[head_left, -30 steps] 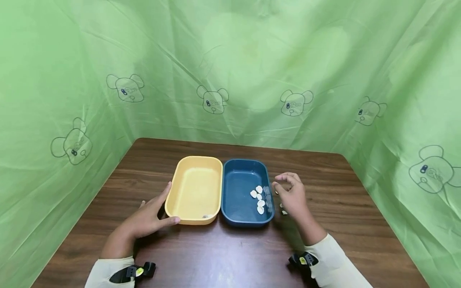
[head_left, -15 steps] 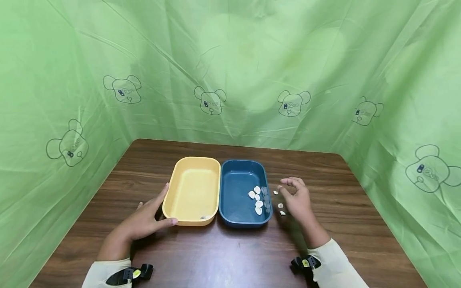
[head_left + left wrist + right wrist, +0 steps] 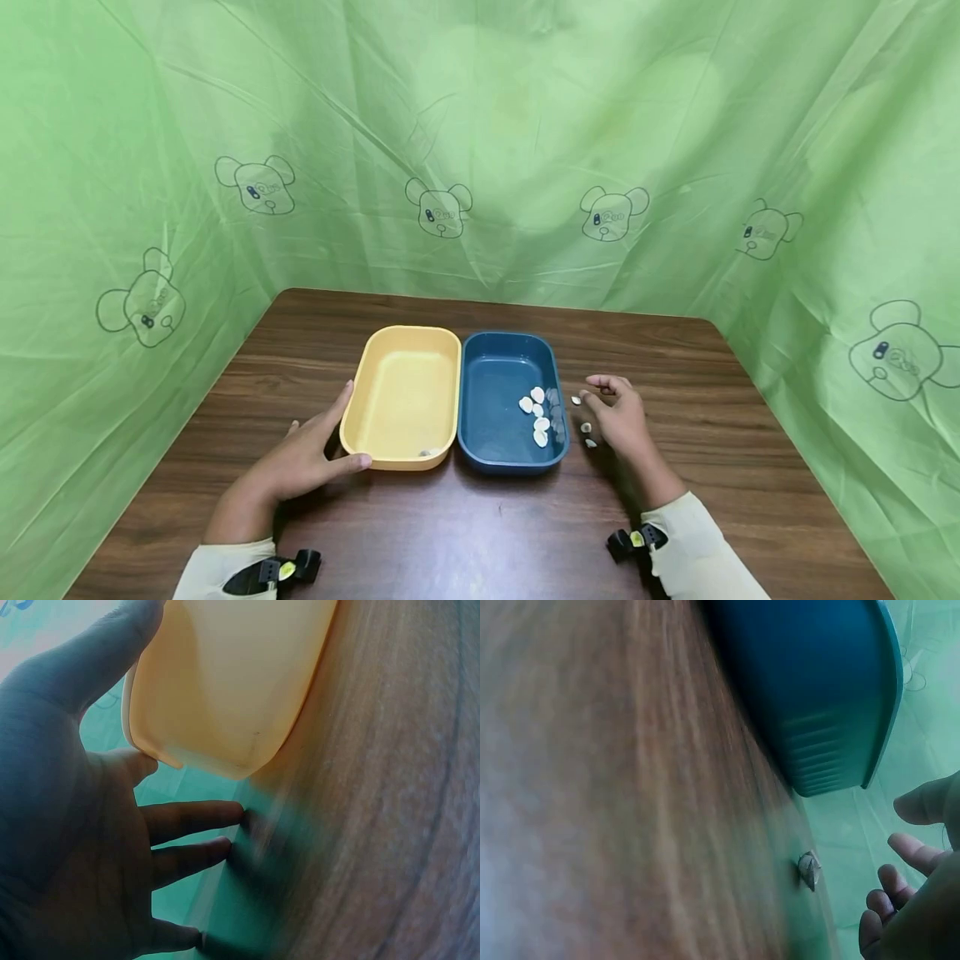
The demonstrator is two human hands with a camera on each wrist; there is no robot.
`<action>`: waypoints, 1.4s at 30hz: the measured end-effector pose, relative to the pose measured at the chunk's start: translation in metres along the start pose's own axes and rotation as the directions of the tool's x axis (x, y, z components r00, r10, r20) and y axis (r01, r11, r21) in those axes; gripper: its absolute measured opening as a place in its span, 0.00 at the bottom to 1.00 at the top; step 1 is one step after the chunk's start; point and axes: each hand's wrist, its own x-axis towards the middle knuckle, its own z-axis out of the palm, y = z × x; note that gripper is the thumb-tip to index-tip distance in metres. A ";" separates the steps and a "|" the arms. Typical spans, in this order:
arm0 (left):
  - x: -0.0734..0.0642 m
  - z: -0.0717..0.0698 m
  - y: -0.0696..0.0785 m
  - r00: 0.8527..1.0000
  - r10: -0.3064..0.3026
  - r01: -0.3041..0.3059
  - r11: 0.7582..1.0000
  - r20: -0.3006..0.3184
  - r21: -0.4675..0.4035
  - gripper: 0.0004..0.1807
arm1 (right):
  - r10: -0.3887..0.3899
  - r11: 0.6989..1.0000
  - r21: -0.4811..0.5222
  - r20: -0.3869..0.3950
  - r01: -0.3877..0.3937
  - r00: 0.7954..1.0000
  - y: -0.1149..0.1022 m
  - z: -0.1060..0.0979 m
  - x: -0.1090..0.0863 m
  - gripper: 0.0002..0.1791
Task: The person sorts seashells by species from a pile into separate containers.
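My left hand (image 3: pixel 300 458) rests spread on the yellow tray (image 3: pixel 347 433), thumb over the near rim and forefinger along the left side. In the left wrist view, its other fingers (image 3: pixel 191 817) reach straight down beside the tray. Just right of the blue tray (image 3: pixel 480 454), my right hand (image 3: pixel 618 412) hovers with fingers loosely bent and nothing visible between thumb and forefinger. Three small pale shell-like pieces lie on the table there, one piece (image 3: pixel 576 401) close by the fingertips. Several white pieces (image 3: pixel 541 424) sit inside the blue tray's right part.
Both trays stand side by side on a dark wooden table (image 3: pixel 480 533). A small greyish piece (image 3: pixel 429 452) lies at the yellow tray's near end. Green cloth (image 3: pixel 510 125) with mouse-head drawings hangs behind and at both sides.
My right hand has drawn back slightly right and toward me from the blue tray, uncovering the loose pieces on the table. My left hand stays on the yellow tray.
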 end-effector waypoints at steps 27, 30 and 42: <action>0.000 0.000 0.000 1.000 0.003 -0.003 1.000 0.000 0.002 0.66 | -0.135 0.963 -0.226 0.065 0.146 0.989 0.042 0.001 0.012 0.12; 0.000 0.000 0.000 1.000 0.002 -0.002 1.000 0.005 -0.006 0.66 | -0.147 0.953 -0.257 0.078 0.162 0.986 0.043 0.001 0.012 0.12; 0.000 -0.001 0.001 1.000 0.003 -0.003 1.000 0.009 -0.006 0.66 | -0.155 0.927 -0.327 0.115 0.184 0.981 0.046 0.002 0.015 0.13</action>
